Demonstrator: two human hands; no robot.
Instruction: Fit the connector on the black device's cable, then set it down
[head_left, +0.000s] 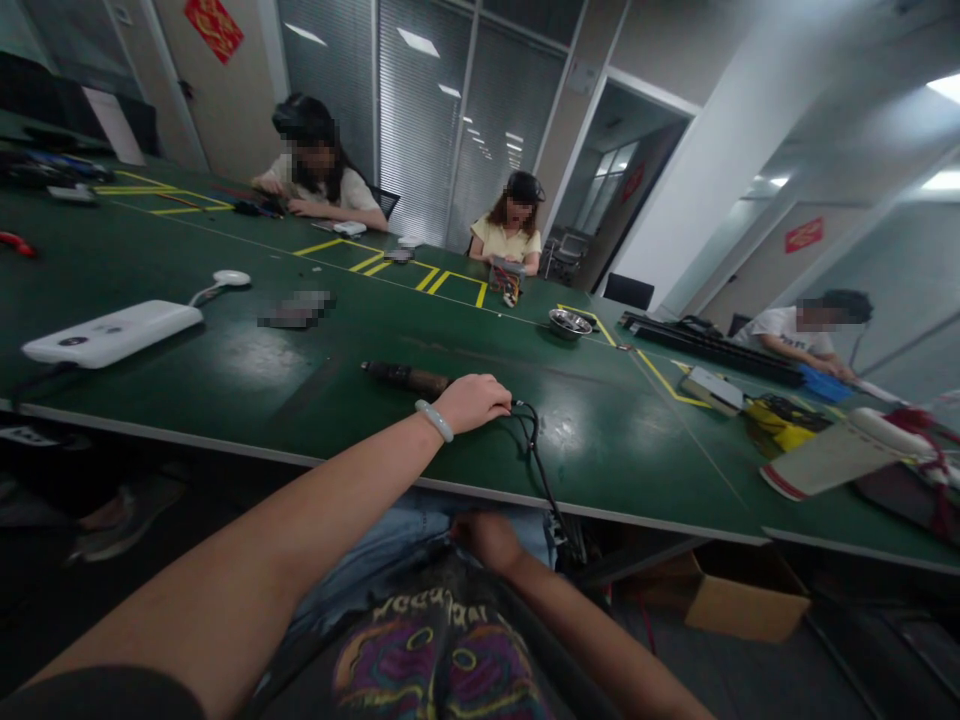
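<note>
A dark, cylindrical electric screwdriver [409,378] lies on the green table, its tip pointing left and a black cable [536,445] running from its right end over the table edge. My left hand [474,402], with a pale bangle at the wrist, is closed around the tool's right end, near where the cable comes out. My right hand [487,538] rests low in my lap, below the table edge; its fingers are dark and blurred, so their pose is unclear.
A white power bank [116,333] lies at left and a metal bowl [571,323] stands farther back. At right are a tilted cup [832,455], a grey box [712,390] and a yellow item [780,425]. Three people sit across the table.
</note>
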